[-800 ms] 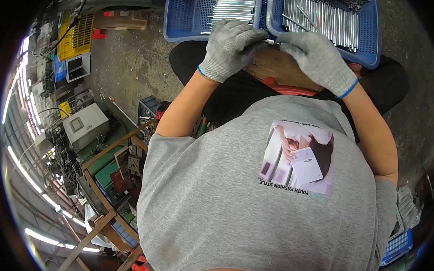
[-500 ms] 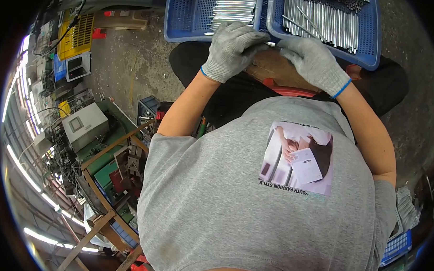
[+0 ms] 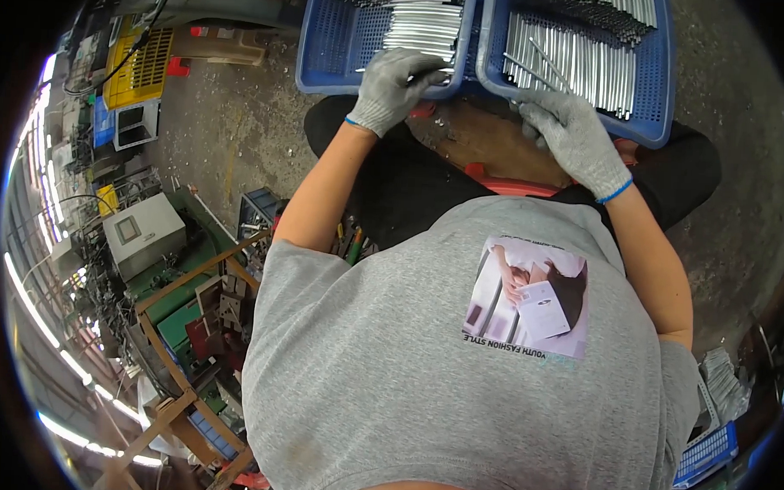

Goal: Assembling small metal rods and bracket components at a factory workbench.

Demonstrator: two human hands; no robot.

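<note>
Both my hands wear grey knit gloves with blue cuffs. My left hand (image 3: 390,89) is over the near side of the left blue basket (image 3: 322,77), its fingers curled in a pinch. A thin silvery metal rod appears to be in them, mostly hidden by the glove. More metal rods (image 3: 424,30) lie side by side in that basket. By the near rim of the right blue basket (image 3: 660,99) is my right hand (image 3: 568,134), thumb apart from loosely bent fingers, with nothing visible in it. Rows of similar rods (image 3: 580,66) fill this basket, two lying askew on top.
Between my legs, below the baskets, is a red seat edge (image 3: 506,184). A green workbench with a grey control box (image 3: 144,229) and a wooden frame (image 3: 180,376) stand at the left. A yellow crate (image 3: 143,68) sits farther back. Another blue basket (image 3: 706,455) is at the lower right.
My left hand has moved left, away from my right hand, to the left basket. The right hand has shifted slightly down in the picture. The whole view has tilted a little.
</note>
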